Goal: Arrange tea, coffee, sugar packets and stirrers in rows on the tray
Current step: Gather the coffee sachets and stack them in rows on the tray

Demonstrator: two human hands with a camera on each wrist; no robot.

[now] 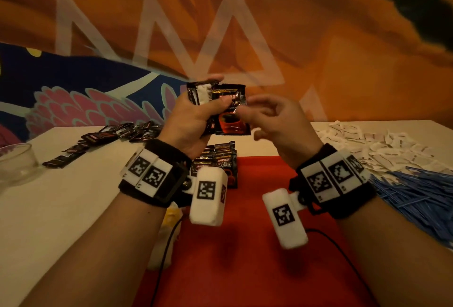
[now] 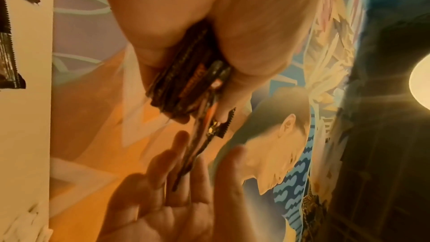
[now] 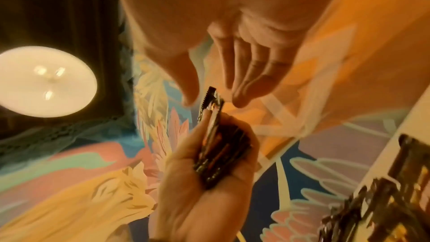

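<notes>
My left hand (image 1: 206, 108) is raised over the table and grips a stack of black coffee packets (image 1: 229, 112); edge-on, the coffee packets (image 2: 186, 84) sit between thumb and fingers. My right hand (image 1: 255, 122) hovers at the front packet's right edge, fingers straight. In the right wrist view its thumb and fingers (image 3: 244, 73) flank the coffee packets' (image 3: 218, 146) serrated edge with a small gap. Below lies the red tray (image 1: 257, 245), with a row of coffee packets (image 1: 220, 159) at its far edge.
Loose dark packets (image 1: 110, 135) are scattered on the white table at the left, near a glass bowl (image 1: 17, 162). White sugar packets (image 1: 380, 144) and a heap of blue stirrers (image 1: 421, 191) lie at the right. Black cables cross the tray's near part.
</notes>
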